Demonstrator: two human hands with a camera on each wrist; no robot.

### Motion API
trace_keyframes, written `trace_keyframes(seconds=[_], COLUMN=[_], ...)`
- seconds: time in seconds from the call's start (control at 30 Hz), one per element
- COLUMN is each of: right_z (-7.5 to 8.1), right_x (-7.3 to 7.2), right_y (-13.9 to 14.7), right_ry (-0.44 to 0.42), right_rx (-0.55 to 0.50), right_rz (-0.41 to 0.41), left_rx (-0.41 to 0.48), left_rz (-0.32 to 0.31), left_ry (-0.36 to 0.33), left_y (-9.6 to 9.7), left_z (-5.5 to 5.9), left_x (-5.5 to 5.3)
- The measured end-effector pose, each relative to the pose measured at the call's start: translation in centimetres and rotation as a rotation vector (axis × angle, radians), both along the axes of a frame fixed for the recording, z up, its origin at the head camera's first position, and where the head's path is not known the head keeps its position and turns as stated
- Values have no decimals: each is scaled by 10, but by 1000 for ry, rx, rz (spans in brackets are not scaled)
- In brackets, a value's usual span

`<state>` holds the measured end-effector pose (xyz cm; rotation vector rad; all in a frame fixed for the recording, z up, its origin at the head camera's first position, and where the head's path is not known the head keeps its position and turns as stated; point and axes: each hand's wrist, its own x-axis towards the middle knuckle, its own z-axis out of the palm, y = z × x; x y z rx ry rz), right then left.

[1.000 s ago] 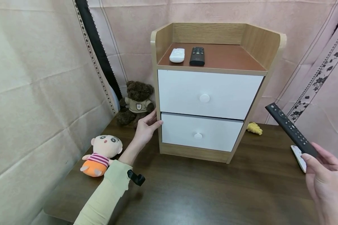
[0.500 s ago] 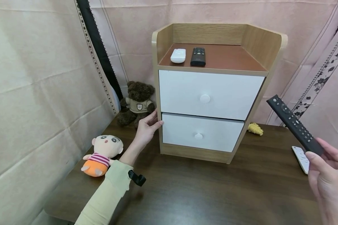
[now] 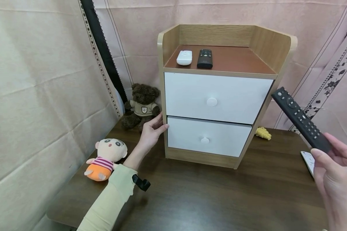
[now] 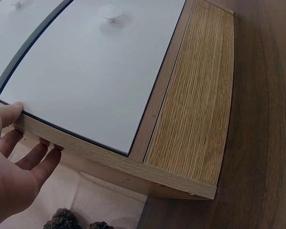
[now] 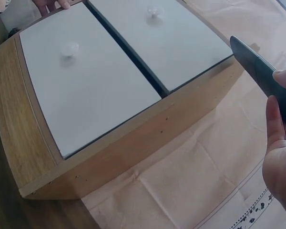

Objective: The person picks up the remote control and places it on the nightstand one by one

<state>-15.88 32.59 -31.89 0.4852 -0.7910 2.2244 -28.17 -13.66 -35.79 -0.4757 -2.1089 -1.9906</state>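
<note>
I see a woodgrain cabinet [image 3: 202, 157] with smooth white drawer fronts [image 3: 188, 93]; at its nine o'clock sits a fuzzy brown bear [image 3: 144, 106], at eight a soft doll [image 3: 105, 162]. The left hand [image 3: 150, 134] reaches out, clasping the cabinet's side, thumb [image 4: 9, 112] at the front. Between three and four o'clock, the right hand [image 3: 336, 173] grips a long, flat black remote [image 3: 302, 119], tilted upward above the dark worktop [image 3: 205, 195].

Left sleeve [image 3: 105, 205] pale green; small black fitting [image 3: 141, 183] at cuff [image 3: 122, 180].
</note>
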Motion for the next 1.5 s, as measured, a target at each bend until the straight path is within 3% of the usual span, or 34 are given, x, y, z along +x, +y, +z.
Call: trace_keyframes(seconds=[0.3, 0.63, 0.83, 1.07, 1.2, 1.4, 1.5], right_z=[21, 51, 70, 93, 104, 116, 119], right_x=[-4, -19, -29, -39, -46, -62, -71], right_y=[-19, -59, -90, -121, -136, -158, -165], right_ry=[-59, -45, -59, -74, -94, -161, -177], right_rx=[-15, 143, 179, 461, 522, 534, 606], right_rz=[-13, -170, -260, -603, -702, -787, -850], left_rx=[2, -3, -1, 2, 3, 18, 17], left_rz=[-2, -3, 2, -7, -3, 5, 6], left_ry=[-5, -3, -7, 0, 5, 10, 5], left_y=[0, 0, -1, -1, -2, 0, 0], left_z=[-1, 0, 0, 0, -1, 0, -1], left_x=[1, 0, -1, -1, -1, -1, -2])
